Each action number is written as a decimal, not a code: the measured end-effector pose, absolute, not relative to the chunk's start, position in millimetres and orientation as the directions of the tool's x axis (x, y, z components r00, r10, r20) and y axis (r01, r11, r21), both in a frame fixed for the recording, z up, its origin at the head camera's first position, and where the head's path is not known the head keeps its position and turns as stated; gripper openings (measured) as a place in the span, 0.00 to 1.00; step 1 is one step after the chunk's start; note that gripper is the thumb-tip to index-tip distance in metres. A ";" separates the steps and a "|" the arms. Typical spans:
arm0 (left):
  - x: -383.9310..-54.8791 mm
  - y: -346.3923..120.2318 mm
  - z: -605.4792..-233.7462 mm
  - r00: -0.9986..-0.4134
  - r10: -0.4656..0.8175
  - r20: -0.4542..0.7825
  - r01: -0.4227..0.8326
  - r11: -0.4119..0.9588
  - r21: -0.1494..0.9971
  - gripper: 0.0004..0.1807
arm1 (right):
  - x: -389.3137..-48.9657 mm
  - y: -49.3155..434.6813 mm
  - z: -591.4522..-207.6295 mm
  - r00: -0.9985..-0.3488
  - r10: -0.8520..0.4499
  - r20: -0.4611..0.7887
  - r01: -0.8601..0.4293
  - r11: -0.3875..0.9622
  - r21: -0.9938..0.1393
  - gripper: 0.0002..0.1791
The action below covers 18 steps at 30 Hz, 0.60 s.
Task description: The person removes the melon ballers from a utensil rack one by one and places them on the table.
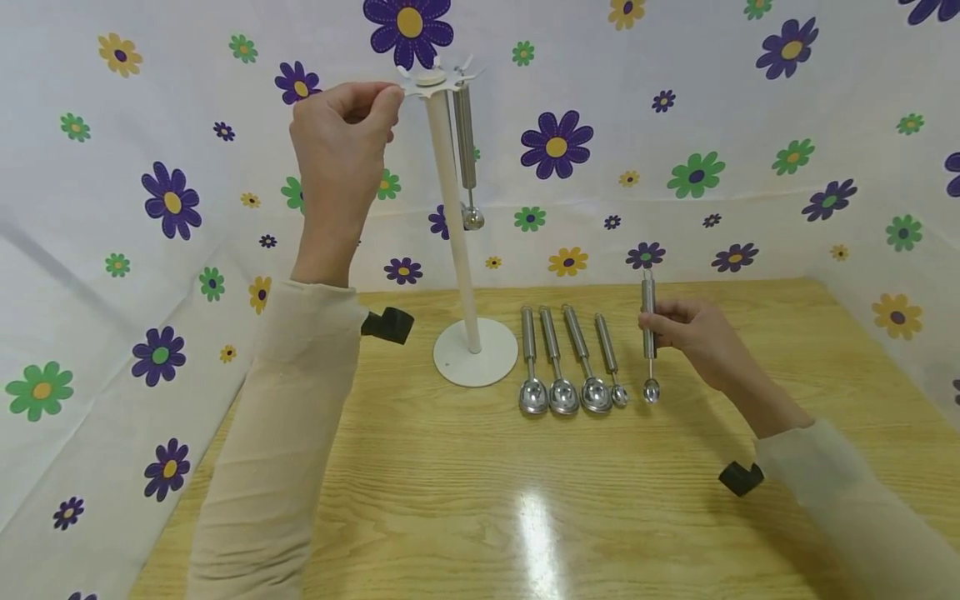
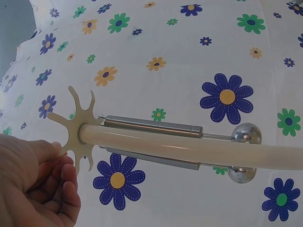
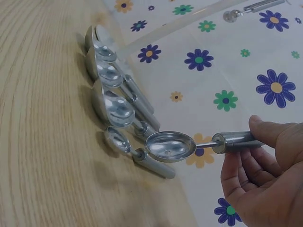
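At the top of a cream utensil stand [image 1: 459, 250], my left hand [image 1: 341, 137] pinches one arm of the hooked crown [image 2: 75, 118] between thumb and fingers. Two steel scoops hang on the stand; in the left wrist view one scoop handle [image 2: 151, 126] lies above the pole and another scoop handle [image 2: 158, 161] is partly hidden below it. My right hand [image 1: 697, 337] holds a steel melon baller [image 1: 648, 292] upright by its handle, oval bowl down. In the right wrist view, the melon baller bowl [image 3: 170, 145] shows a small hole.
Left of my right hand, several steel scoops lie in a row on the wooden table [image 1: 450, 483]: larger scoops [image 1: 563, 396] and a small scoop [image 1: 618, 395]. The stand's round base [image 1: 487, 367] is beside them. A flower-print cloth [image 1: 585, 50] hangs behind.
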State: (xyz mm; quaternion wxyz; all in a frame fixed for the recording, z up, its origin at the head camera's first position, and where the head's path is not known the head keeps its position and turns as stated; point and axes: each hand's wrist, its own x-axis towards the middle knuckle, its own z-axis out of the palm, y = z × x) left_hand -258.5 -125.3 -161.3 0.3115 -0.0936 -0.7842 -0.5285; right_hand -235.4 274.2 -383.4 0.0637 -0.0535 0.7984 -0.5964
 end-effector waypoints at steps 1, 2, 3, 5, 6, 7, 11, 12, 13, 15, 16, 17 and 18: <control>-258.5 -125.4 -161.3 -0.788 -0.182 0.588 0.476 0.424 0.770 0.16 | -235.6 274.6 -385.0 -0.987 -0.158 -0.043 -0.002 0.274 -0.962 0.25; -258.5 -125.4 -161.2 -0.788 -0.182 0.588 0.476 0.424 0.770 0.15 | -236.2 275.0 -386.9 -0.987 -0.155 -0.046 0.002 0.271 -0.963 0.26; -258.4 -125.4 -161.1 -0.788 -0.182 0.588 0.476 0.425 0.770 0.15 | -236.6 275.3 -388.5 -0.987 -0.153 -0.049 0.005 0.270 -0.963 0.26; -258.3 -125.4 -160.8 -0.786 -0.182 0.591 0.477 0.429 0.767 0.15 | -238.1 275.8 -392.6 -0.987 -0.149 -0.054 0.014 0.260 -0.965 0.27; -258.3 -125.4 -160.7 -0.785 -0.183 0.591 0.477 0.429 0.767 0.15 | -239.1 276.2 -395.0 -0.987 -0.147 -0.058 0.018 0.257 -0.966 0.27; -258.2 -125.3 -160.7 -0.785 -0.184 0.592 0.478 0.428 0.767 0.15 | -240.2 276.5 -397.4 -0.987 -0.148 -0.060 0.021 0.251 -0.968 0.27; -258.0 -124.8 -161.1 -0.785 -0.188 0.590 0.479 0.419 0.771 0.15 | -244.3 277.1 -406.8 -0.986 -0.144 -0.089 0.051 0.250 -0.967 0.27; -258.0 -124.6 -161.2 -0.787 -0.189 0.588 0.478 0.416 0.773 0.15 | -245.6 277.4 -409.1 -0.985 -0.143 -0.097 0.058 0.254 -0.965 0.27; -258.0 -124.4 -161.4 -0.787 -0.190 0.588 0.479 0.414 0.774 0.15 | -246.8 277.4 -411.1 -0.984 -0.143 -0.102 0.063 0.256 -0.965 0.28; -258.2 -124.2 -161.5 -0.788 -0.190 0.586 0.478 0.413 0.776 0.15 | -249.2 277.4 -414.5 -0.984 -0.141 -0.112 0.070 0.275 -0.959 0.28; -258.3 -124.2 -161.6 -0.787 -0.191 0.586 0.477 0.414 0.775 0.15 | -250.5 277.4 -416.0 -0.984 -0.139 -0.114 0.071 0.285 -0.956 0.29; -258.2 -124.3 -161.5 -0.787 -0.191 0.586 0.476 0.415 0.775 0.15 | -251.7 277.5 -417.4 -0.983 -0.139 -0.117 0.072 0.290 -0.954 0.29; -258.4 -124.4 -161.5 -0.786 -0.192 0.588 0.477 0.417 0.774 0.15 | -252.8 277.5 -418.6 -0.983 -0.138 -0.119 0.073 0.296 -0.952 0.30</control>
